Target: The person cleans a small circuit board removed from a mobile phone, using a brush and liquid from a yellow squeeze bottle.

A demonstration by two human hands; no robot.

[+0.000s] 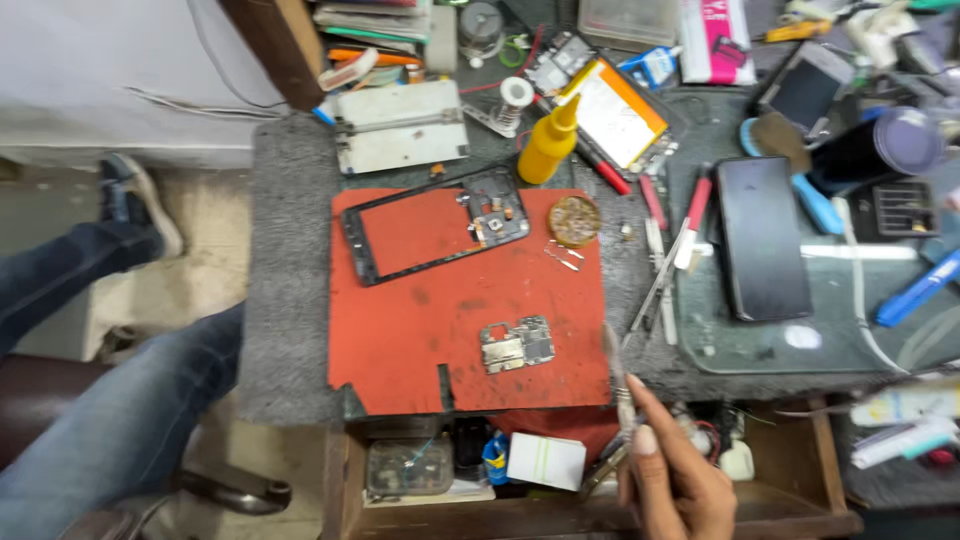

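- Mat point(420, 340) flat on worktop point(285, 300).
- Phone frame point(435, 225) at mat's far edge, circuit board point(516, 345) nearer, toward the right.
- Squeeze bottle point(548, 145) behind mat.
- Phone point(762, 240) right of mat.
- Open drawer point(600, 500) below the near edge.

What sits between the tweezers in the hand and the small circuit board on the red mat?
Nothing visible. The right hand holds tweezers at the mat's lower right edge; the circuit board lies just to their left, with only bare red mat between. The phone frame lies farther up.

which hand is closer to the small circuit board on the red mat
Right. The right hand, holding tweezers, is just below and right of the circuit board. The left hand is out of view.
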